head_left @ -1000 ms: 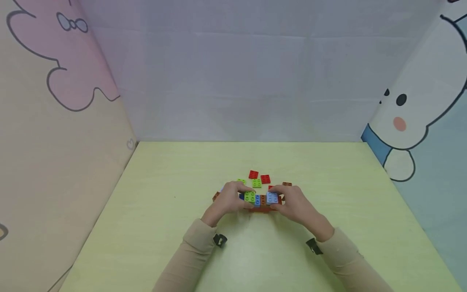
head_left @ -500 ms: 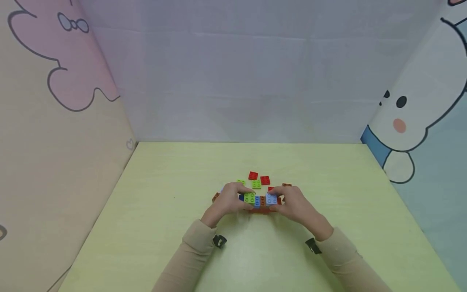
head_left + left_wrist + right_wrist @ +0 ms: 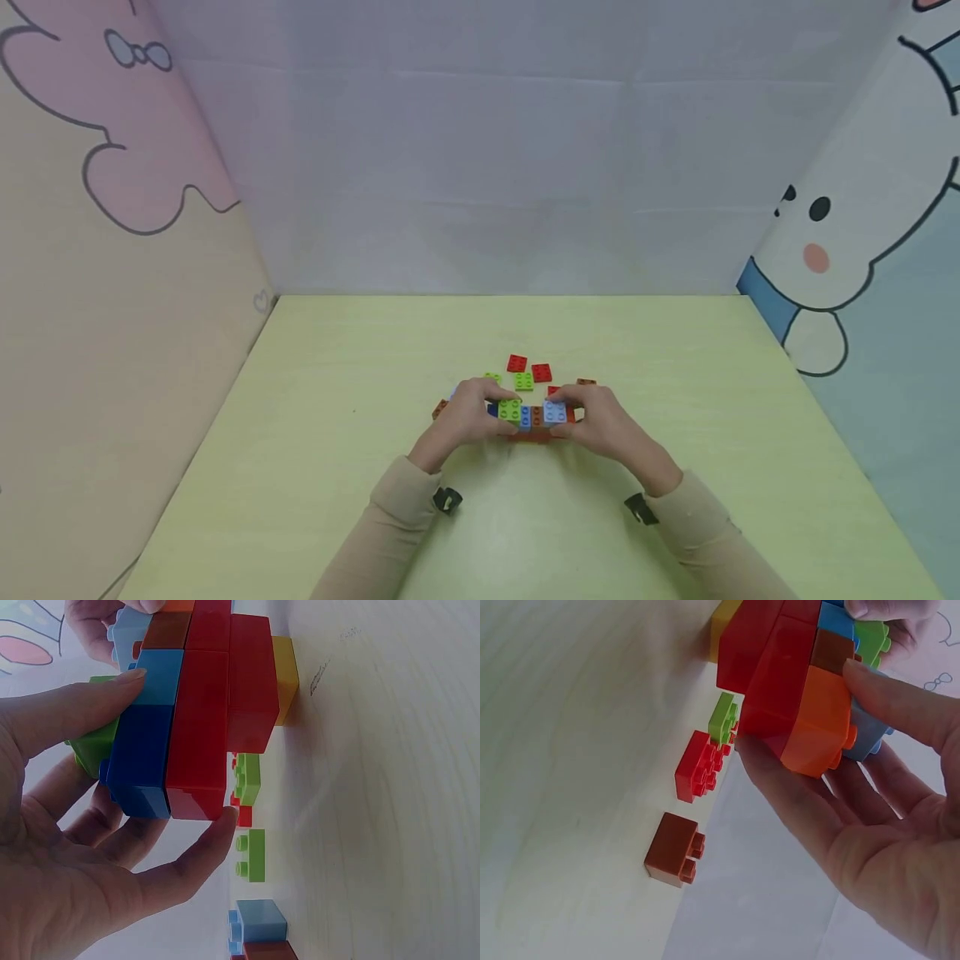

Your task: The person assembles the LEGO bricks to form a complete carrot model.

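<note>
A built structure of toy bricks (image 3: 531, 436) stands at mid-table between both hands. From the wrist views it has red bricks (image 3: 196, 735) low down, a yellow brick (image 3: 286, 679) at its foot, and dark blue, blue, brown and orange bricks (image 3: 823, 724) in a row above. On top sit a green brick (image 3: 509, 410) at the left and a light blue brick (image 3: 555, 412) at the right. My left hand (image 3: 470, 414) grips the left end, thumb and fingers around the green brick. My right hand (image 3: 600, 419) grips the right end around the light blue brick.
Behind the structure lie loose red bricks (image 3: 542, 372), green bricks (image 3: 523, 381) and a brown brick (image 3: 672, 849). Another brown brick (image 3: 440, 408) and a light blue brick (image 3: 262, 920) lie beyond the left hand. A fabric wall (image 3: 480, 183) closes the table's back edge.
Both hands keep their grip on the structure in nearly the same place. The head view has shifted slightly, so everything appears a little further left and lower.
</note>
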`<state>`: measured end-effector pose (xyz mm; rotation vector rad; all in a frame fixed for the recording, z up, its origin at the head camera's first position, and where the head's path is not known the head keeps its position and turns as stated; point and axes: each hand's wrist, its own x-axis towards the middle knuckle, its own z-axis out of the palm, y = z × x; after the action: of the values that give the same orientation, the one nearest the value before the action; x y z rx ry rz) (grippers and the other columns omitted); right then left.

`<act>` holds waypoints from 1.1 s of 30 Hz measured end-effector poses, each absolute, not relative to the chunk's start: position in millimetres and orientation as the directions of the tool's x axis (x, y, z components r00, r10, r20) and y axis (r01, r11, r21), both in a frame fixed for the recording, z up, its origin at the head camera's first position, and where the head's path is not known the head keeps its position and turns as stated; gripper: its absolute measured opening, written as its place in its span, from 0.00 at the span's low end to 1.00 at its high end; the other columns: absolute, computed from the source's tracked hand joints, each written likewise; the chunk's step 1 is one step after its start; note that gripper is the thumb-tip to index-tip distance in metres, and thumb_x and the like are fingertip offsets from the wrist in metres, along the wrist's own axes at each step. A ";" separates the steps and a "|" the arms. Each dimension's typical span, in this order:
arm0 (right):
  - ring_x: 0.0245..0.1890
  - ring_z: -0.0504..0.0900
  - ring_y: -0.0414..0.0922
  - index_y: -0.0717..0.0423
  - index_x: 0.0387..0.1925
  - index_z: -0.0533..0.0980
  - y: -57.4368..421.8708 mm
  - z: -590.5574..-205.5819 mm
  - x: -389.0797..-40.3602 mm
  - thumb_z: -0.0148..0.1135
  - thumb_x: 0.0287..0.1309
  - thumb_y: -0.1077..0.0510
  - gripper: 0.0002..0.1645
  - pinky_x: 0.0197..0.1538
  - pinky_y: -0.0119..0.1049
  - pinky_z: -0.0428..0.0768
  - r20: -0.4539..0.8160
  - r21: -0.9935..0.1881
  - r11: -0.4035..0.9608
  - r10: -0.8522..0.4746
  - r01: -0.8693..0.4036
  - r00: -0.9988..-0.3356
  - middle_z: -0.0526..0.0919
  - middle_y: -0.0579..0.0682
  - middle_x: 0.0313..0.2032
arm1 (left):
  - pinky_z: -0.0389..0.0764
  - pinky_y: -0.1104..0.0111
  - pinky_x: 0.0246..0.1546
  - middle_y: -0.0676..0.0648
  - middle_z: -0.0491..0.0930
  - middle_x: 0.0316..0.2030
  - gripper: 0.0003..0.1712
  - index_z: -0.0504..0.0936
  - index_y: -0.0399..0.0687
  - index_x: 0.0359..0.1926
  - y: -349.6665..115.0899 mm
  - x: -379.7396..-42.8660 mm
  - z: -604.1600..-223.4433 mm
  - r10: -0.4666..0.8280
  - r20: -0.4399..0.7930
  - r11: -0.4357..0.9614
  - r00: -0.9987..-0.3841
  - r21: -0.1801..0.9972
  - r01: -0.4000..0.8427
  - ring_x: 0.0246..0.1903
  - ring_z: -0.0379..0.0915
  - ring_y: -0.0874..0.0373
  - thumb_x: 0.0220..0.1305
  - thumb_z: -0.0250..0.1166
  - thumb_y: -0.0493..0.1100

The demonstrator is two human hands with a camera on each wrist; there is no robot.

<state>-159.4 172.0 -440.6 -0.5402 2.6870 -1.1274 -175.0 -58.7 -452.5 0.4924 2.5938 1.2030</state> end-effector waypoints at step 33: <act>0.48 0.76 0.52 0.59 0.48 0.78 177.6 -462.7 -157.8 0.72 0.51 0.62 0.21 0.50 0.51 0.75 0.026 -0.848 0.475 -0.406 -0.235 -0.914 0.77 0.50 0.46 | 0.74 0.61 0.43 0.55 0.78 0.42 0.21 0.85 0.50 0.47 -59.7 -173.1 -454.2 0.422 -0.061 0.595 -0.905 0.772 0.225 0.45 0.72 0.53 0.49 0.76 0.42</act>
<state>-157.8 177.6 -462.7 -0.5579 2.5400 -1.4177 -173.1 -59.7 -454.2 0.5342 2.5867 1.2027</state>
